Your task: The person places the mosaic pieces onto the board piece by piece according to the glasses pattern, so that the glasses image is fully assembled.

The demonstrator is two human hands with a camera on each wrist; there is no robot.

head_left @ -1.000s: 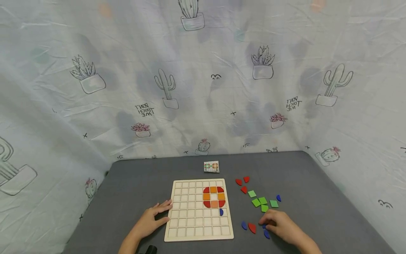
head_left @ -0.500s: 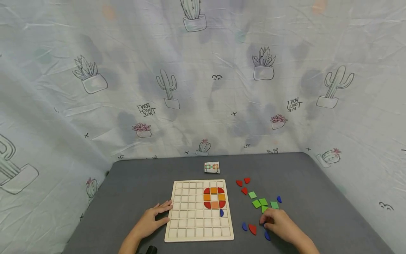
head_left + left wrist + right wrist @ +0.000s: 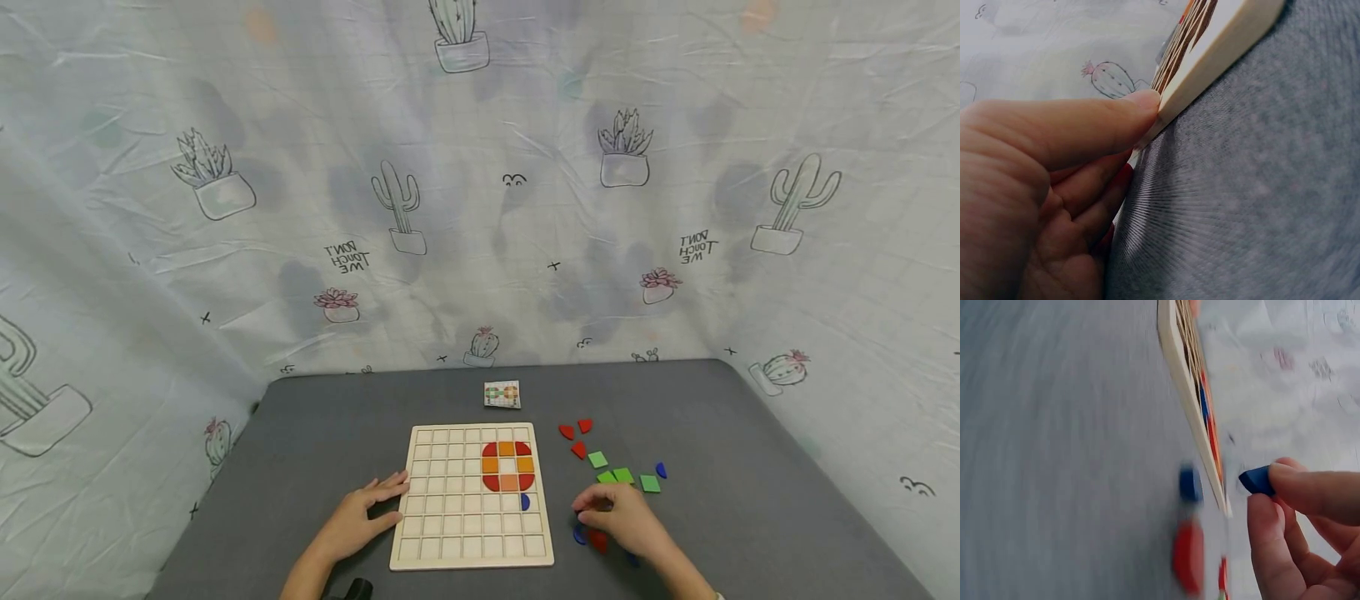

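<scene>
Between thumb and fingertips, my right hand (image 3: pixel 617 515) pinches a small blue piece (image 3: pixel 1257 480), lifted above the table just right of the board. My left hand (image 3: pixel 358 518) touches the left edge of the wooden grid board (image 3: pixel 442 527) with thumb and fingers extended. On the board's right side, red corner pieces and orange squares form a ring (image 3: pixel 507 467) around one bare cell. A blue piece (image 3: pixel 525 502) lies in a cell below that ring. Under the right hand, a red piece (image 3: pixel 598 542) and another blue piece (image 3: pixel 579 534) lie partly hidden.
Several green squares (image 3: pixel 622 475) and a blue piece (image 3: pixel 662 470) lie right of the board. Red pieces (image 3: pixel 578 450) are farther back. A printed pattern card (image 3: pixel 502 394) lies behind the board. A patterned curtain (image 3: pixel 480 208) surrounds the grey table (image 3: pixel 330 442).
My right hand has lifted the blue piece from the right-hand group and moved left toward the board. My left hand has stayed at the board's edge.
</scene>
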